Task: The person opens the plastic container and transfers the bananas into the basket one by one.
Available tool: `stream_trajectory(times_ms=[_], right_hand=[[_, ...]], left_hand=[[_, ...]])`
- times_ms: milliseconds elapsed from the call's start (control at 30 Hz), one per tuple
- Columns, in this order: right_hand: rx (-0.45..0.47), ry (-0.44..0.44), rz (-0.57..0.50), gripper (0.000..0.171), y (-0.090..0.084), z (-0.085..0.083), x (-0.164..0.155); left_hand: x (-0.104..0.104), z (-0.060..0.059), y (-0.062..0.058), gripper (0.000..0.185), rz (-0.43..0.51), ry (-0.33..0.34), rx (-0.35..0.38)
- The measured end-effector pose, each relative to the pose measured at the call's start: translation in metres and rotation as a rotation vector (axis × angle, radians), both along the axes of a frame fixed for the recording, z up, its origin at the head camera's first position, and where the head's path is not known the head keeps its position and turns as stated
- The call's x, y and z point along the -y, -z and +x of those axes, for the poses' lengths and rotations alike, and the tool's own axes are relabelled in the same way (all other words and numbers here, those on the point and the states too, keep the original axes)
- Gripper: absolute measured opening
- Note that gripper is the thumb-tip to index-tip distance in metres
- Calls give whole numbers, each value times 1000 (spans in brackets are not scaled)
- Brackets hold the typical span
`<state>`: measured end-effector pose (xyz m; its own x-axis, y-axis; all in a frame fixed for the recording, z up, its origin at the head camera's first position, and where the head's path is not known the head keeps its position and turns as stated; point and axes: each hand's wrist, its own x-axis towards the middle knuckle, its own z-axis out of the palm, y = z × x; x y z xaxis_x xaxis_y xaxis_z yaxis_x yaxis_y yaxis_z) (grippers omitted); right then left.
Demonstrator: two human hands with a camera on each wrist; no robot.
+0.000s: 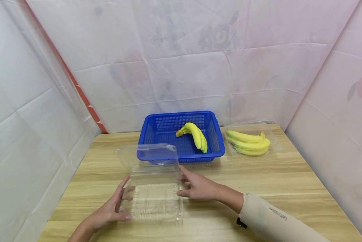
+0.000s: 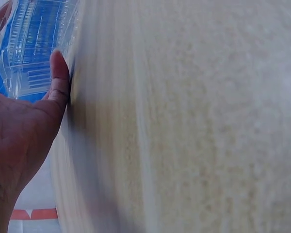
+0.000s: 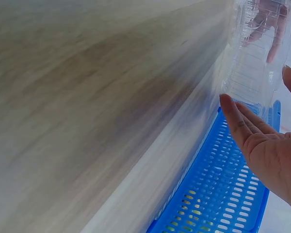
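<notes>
A clear plastic clamshell box (image 1: 156,201) stands on the table with its lid raised toward the back, and no contents show in it. My left hand (image 1: 108,208) is at its left side, thumb by the near corner and fingers spread along the wall. At the right side is my right hand (image 1: 199,186), its fingertips close to or touching the wall. The right wrist view shows that hand's fingers (image 3: 237,121) nearly straight, the thumb apart. In the left wrist view the left thumb (image 2: 59,73) points up beside the box.
Behind the box, a blue plastic basket (image 1: 181,158) holds a bunch of bananas (image 1: 196,136). More bananas (image 1: 249,144) lie in another clear plastic container (image 1: 275,137) at the back right. Printed fabric walls (image 1: 187,77) enclose the wooden table (image 1: 259,181) at the back and sides.
</notes>
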<state>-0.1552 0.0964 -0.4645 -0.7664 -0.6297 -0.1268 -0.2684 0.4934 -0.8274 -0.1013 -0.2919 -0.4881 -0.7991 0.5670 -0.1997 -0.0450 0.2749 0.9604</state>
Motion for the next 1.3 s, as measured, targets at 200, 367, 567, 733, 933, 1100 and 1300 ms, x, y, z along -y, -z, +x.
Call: stream_trajectory(times_ms=[200, 367, 567, 733, 933, 1100, 1300], right_hand=[[1, -13, -30, 105, 0, -2, 11], [-16, -36, -9, 105, -2, -6, 23], [-42, -71, 27, 103, -9, -13, 39], [-42, -83, 27, 102, -11, -16, 56], [-45, -88, 35, 103, -9, -18, 78], [-65, -92, 78, 104, -8, -19, 96], [-105, -91, 97, 103, -3, -23, 116]], left_hand=[[7, 4, 3, 125, 65, -35, -69], [17, 7, 5, 119, 89, -58, -122], [32, 6, 5, 113, 48, -89, -173], [45, 4, 0, 108, -1, -121, -154], [61, 2, -1, 101, -32, -147, -147], [75, 4, -2, 98, -73, -186, -127], [91, 1, -5, 95, -139, -242, -79]])
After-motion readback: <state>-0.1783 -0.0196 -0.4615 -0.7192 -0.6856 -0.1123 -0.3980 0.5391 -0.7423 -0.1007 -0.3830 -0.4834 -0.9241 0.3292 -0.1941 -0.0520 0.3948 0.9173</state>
